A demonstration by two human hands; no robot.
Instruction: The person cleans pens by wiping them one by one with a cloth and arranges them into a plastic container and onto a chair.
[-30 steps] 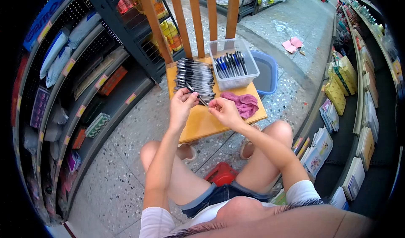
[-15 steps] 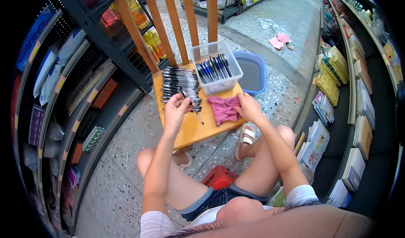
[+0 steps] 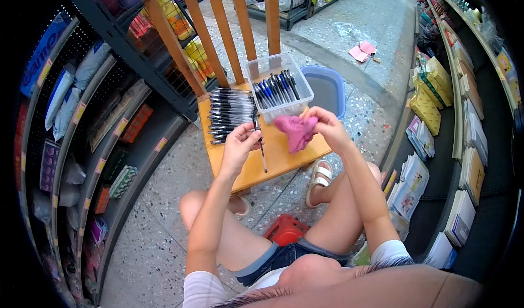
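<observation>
My left hand (image 3: 241,148) is closed on a pen (image 3: 264,156) with a clear barrel and black parts, held nearly upright over the wooden chair seat (image 3: 248,176). A pink cloth (image 3: 297,131) hangs from my right hand (image 3: 327,128), whose fingers pinch its upper edge above the seat. Beyond my left hand lies a stack of black-capped pens (image 3: 232,111) on the seat. Beside it stands a clear plastic box (image 3: 284,111) holding several black and blue pens (image 3: 275,89).
A blue basin (image 3: 335,89) stands on the floor behind the chair. Shelves with packages (image 3: 76,117) curve along the left, and shelves with notebooks (image 3: 461,215) along the right. A red stool (image 3: 285,229) is under me. Pink paper (image 3: 361,51) lies on the floor.
My right hand has lifted the pink cloth off the seat and brought it towards the pen. The pen in my left hand has turned more upright and shifted slightly right.
</observation>
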